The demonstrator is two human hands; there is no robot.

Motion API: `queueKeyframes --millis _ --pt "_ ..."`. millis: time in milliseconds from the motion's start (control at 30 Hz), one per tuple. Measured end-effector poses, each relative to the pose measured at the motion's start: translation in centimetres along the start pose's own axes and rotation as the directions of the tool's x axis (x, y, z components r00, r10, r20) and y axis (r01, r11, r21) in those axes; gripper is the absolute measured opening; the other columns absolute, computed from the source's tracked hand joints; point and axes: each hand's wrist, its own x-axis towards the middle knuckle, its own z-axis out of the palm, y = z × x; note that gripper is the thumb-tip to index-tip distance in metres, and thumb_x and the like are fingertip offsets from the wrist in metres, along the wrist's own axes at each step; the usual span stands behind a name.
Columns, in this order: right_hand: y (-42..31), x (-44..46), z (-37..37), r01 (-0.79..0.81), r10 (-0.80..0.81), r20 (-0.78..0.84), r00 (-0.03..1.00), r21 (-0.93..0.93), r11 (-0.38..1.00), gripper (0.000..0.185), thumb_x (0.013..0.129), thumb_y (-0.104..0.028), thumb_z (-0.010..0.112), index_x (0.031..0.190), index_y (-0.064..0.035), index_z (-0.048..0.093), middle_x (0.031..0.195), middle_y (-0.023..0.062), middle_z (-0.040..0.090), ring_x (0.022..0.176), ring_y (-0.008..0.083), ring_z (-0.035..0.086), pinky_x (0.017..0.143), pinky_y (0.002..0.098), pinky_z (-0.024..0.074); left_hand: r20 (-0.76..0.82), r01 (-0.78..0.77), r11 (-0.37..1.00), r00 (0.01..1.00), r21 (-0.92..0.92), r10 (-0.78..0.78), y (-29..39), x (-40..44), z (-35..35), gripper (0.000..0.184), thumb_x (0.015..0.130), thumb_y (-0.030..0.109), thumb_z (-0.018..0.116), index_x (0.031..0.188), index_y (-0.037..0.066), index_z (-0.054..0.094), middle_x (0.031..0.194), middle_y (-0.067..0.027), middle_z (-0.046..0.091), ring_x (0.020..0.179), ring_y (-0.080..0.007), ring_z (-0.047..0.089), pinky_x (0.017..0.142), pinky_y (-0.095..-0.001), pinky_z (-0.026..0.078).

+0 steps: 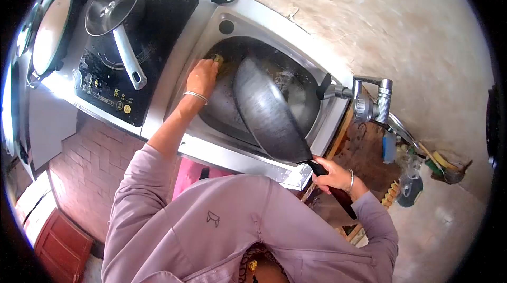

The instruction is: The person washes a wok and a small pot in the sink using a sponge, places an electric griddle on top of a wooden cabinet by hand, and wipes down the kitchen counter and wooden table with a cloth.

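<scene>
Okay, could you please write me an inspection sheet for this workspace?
Surface: sink wet inside
Job's things: dark pan tilted over the sink; small yellowish item, mostly hidden
Clutter: saucepan on the cooktop; blue block beyond the faucet
Hands: right hand grips the pan's handle; left hand at the yellowish item, grip unclear
Cables: black cable along the counter's edge
Surroundings: red panelled piece, lower left

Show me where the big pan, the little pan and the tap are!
Big pan (272, 111): head view, on the middle of its dark metal side.
Little pan (127, 54): head view, on its silver handle.
Tap (385, 94): head view, on its shiny ridged part.
</scene>
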Motion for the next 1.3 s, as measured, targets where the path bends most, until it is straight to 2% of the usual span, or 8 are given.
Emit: queueKeyframes --millis 500,567,633,733,1033,1167,1233,1300 --pt "-1.3 -1.2 -0.4 -0.114 0.096 0.110 0.989 0.173 0.978 0.028 0.077 -0.003 0.051 0.099 -0.0025 0.034 0.052 0.0012 0.039 0.041 0.0097 0.041 0.035 0.0236 0.0355 0.623 -0.095 0.887 0.745 0.451 -0.237 -9.6 -3.2 17.2 0.027 0.081 0.018 0.047 0.101 0.005 0.058 0.104 -0.0131 0.056 0.099 -0.0274 0.052 0.081 -0.0368 0.044" --pt "-2.1 -1.8 0.0 -0.112 0.087 0.125 0.988 0.209 0.971 0.032 0.077 -0.004 0.052 0.102 -0.0036 0.032 0.055 0.0011 0.040 0.041 0.0092 0.041 0.036 0.0234 0.0360 0.699 -0.705 0.709 0.526 0.040 0.484 -7.0 -0.4 8.3 0.021 0.079 0.012 0.045 0.093 0.003 0.059 0.089 -0.0168 0.059 0.079 -0.0271 0.058 0.069 -0.0359 0.048" --pt "-2.5 -2.2 0.6 -0.106 0.075 0.128 0.989 0.249 0.963 0.039 0.077 -0.005 0.053 0.108 -0.0051 0.029 0.061 0.0015 0.041 0.042 0.0088 0.041 0.036 0.0232 0.0366 0.704 0.573 0.749 0.679 -0.333 -0.208 -0.5 -0.7 -0.9 0.020 0.076 0.016 0.053 0.088 0.002 0.060 0.085 -0.0081 0.060 0.078 -0.0161 0.057 0.065 -0.0264 0.046" --pt "-1.5 -2.2 0.7 -0.109 0.082 0.119 0.990 0.240 0.965 0.068 0.076 -0.003 0.054 0.130 -0.0135 0.014 0.064 0.0038 0.041 0.043 0.0089 0.040 0.036 0.0231 0.0372 0.642 0.534 0.554 0.767 -0.639 0.003 5.9 -3.2 -9.3 0.023 0.078 0.015 0.052 0.095 0.000 0.054 0.085 -0.0062 0.057 0.076 -0.0106 0.053 0.066 -0.0242 0.044" --pt "-3.9 -3.5 4.4 -0.047 0.030 0.060 0.998 0.299 0.953 0.067 0.074 0.000 0.051 0.130 -0.0136 0.015 0.066 0.0067 0.042 0.043 0.0094 0.041 0.036 0.0229 0.0370 -0.098 -0.684 0.589 0.684 -0.429 0.723 11.0 -1.2 -8.0 0.035 0.079 0.025 0.052 0.112 0.012 0.051 0.110 -0.0064 0.053 0.110 -0.0266 0.040 0.090 -0.0424 0.026" --pt "-6.1 -5.0 6.6 -0.059 0.041 0.065 0.997 0.303 0.951 0.068 0.074 -0.003 0.052 0.129 -0.0127 0.014 0.064 0.0060 0.040 0.042 0.0089 0.041 0.036 0.0226 0.0364 -0.336 -0.489 0.474 0.865 -0.732 0.373 6.6 1.7 1.6 0.038 0.083 0.031 0.047 0.113 0.009 0.050 0.112 -0.0091 0.051 0.113 -0.0220 0.040 0.094 -0.0383 0.030" --pt "-5.9 -5.6 7.1 -0.069 0.053 0.055 0.997 0.326 0.943 0.070 0.073 -0.005 0.054 0.130 -0.0129 0.013 0.063 0.0056 0.040 0.042 0.0090 0.040 0.036 0.0222 0.0361 0.324 0.294 0.157 0.918 -0.943 0.229 4.5 2.5 3.2 0.039 0.083 0.030 0.050 0.113 0.005 0.050 0.110 -0.0082 0.052 0.100 -0.0145 0.048 0.086 -0.0275 0.038" --pt "-6.8 -6.0 8.4 -0.051 0.046 0.025 0.999 0.343 0.938 0.070 0.073 -0.006 0.055 0.129 -0.0127 0.013 0.062 0.0055 0.039 0.041 0.0090 0.040 0.035 0.0221 0.0357 0.406 0.330 0.365 0.902 -0.870 0.151 2.2 2.4 3.8 0.037 0.082 0.029 0.053 0.110 0.005 0.053 0.103 -0.0050 0.057 0.098 -0.0141 0.050 0.085 -0.0266 0.039"
